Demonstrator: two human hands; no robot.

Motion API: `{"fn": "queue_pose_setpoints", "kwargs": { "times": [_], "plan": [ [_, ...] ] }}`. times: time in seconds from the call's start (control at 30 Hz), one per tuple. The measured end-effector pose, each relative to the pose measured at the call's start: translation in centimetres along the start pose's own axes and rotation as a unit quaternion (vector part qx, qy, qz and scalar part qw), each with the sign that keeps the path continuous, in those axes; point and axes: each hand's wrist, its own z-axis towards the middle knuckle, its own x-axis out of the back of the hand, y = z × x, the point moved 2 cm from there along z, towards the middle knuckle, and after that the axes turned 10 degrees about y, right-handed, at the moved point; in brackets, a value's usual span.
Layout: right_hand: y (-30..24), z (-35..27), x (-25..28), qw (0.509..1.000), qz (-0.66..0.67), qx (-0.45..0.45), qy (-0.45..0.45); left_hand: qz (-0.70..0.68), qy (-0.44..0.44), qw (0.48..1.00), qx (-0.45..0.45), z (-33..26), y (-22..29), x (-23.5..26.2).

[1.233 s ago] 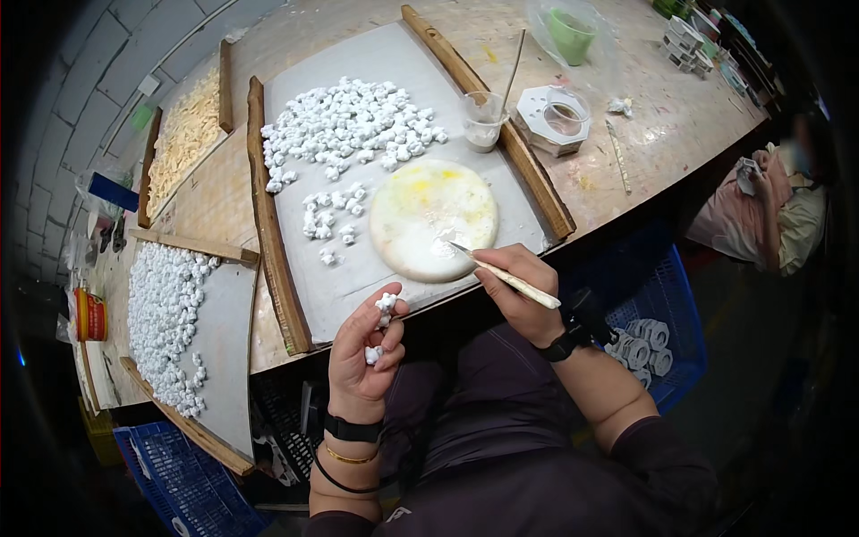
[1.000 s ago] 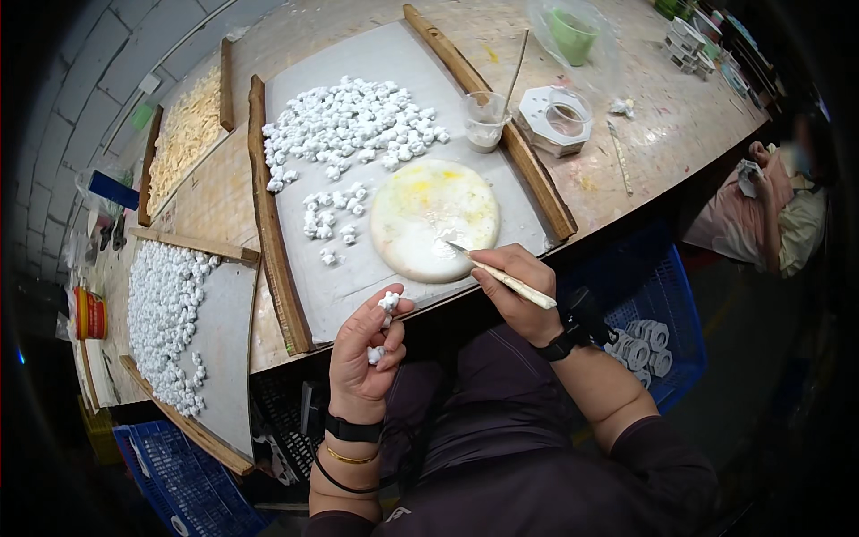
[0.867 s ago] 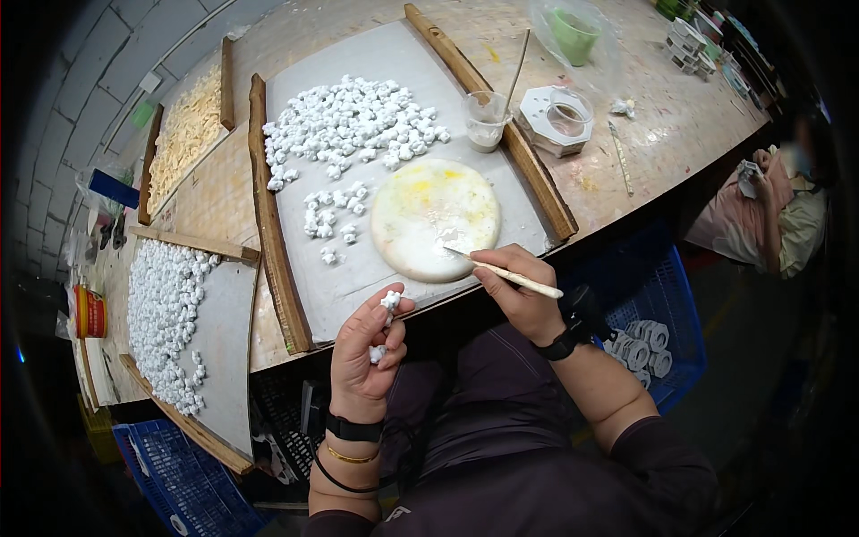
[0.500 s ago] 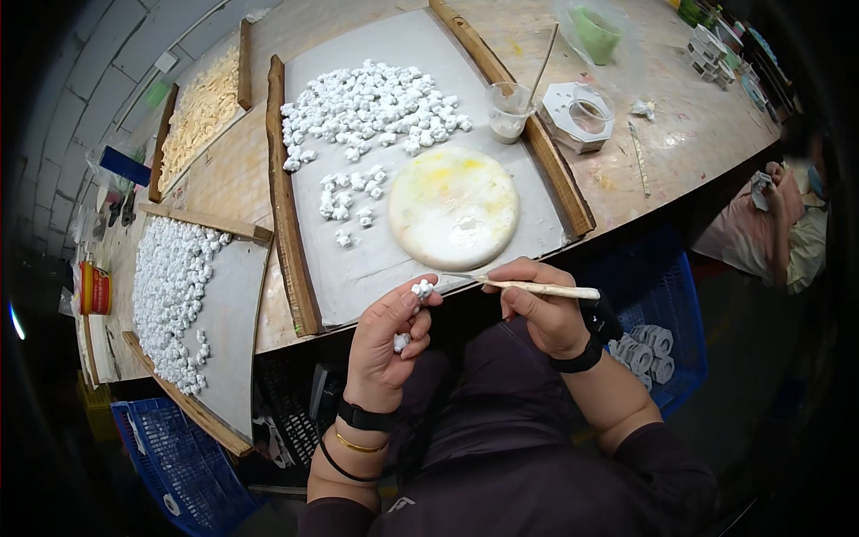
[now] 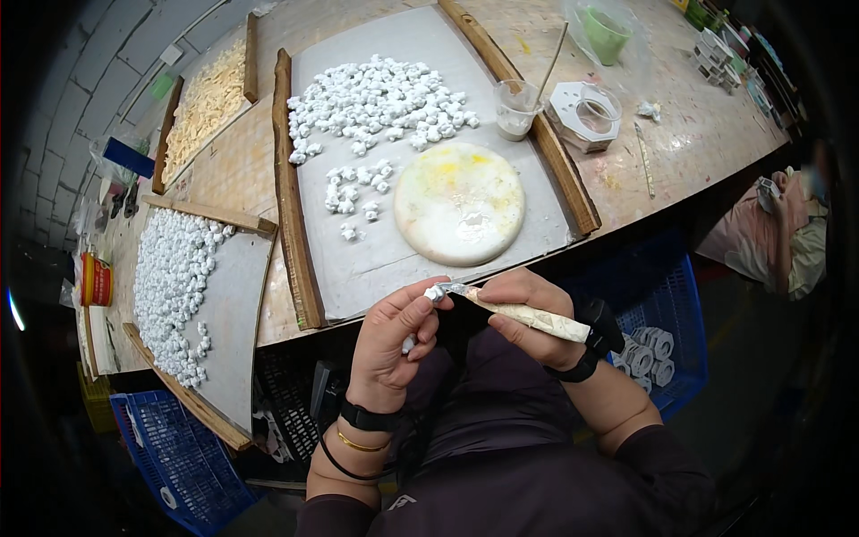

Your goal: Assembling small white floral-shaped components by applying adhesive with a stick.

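Observation:
My left hand (image 5: 386,345) pinches a small white knobbly piece (image 5: 434,294) between thumb and fingertips. A second white piece (image 5: 409,345) is tucked under its curled lower fingers. In my right hand (image 5: 540,313) is a slim metal-bladed hand tool (image 5: 537,323) with a thick, pale, wrapped handle. Its narrow metal end meets the pinched piece, just in front of the table edge. Beyond my hands lies a round cream slab (image 5: 459,208) with yellow stains and a wet shine. Many loose white pieces (image 5: 380,98) like the held one are spread on the grey board (image 5: 333,285).
Wooden strips (image 5: 300,259) flank the board. A clear cup (image 5: 514,121) with a stick stands beside an octagonal white mould (image 5: 583,116). More white pieces (image 5: 170,295) fill a left tray. Blue crates (image 5: 183,456) sit below the table; another person (image 5: 769,233) is at far right.
My right hand has come nearer the left, and the tool's metal end now meets the pinched piece. The handle tilts more steeply. The whole view has shifted slightly.

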Motion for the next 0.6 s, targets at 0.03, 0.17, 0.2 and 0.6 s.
{"fn": "queue_pose_setpoints", "kwargs": {
  "times": [0.03,0.17,0.2,0.6],
  "plan": [
    [0.00,0.00,-0.01,1.000,-0.004,0.006,-0.001,-0.002,0.000,1.000,0.000,-0.01,-0.02,0.01],
    [0.10,-0.05,-0.08,1.000,-0.009,0.013,-0.001,-0.006,0.002,1.000,0.000,-0.01,-0.06,0.20],
    [0.08,-0.05,-0.06,1.000,-0.012,0.015,0.001,-0.007,0.001,1.000,0.001,0.03,-0.08,0.21],
    [-0.19,-0.08,0.03,0.999,-0.023,0.026,0.003,0.003,0.003,1.000,-0.012,0.10,-0.05,0.16]
  ]
}}
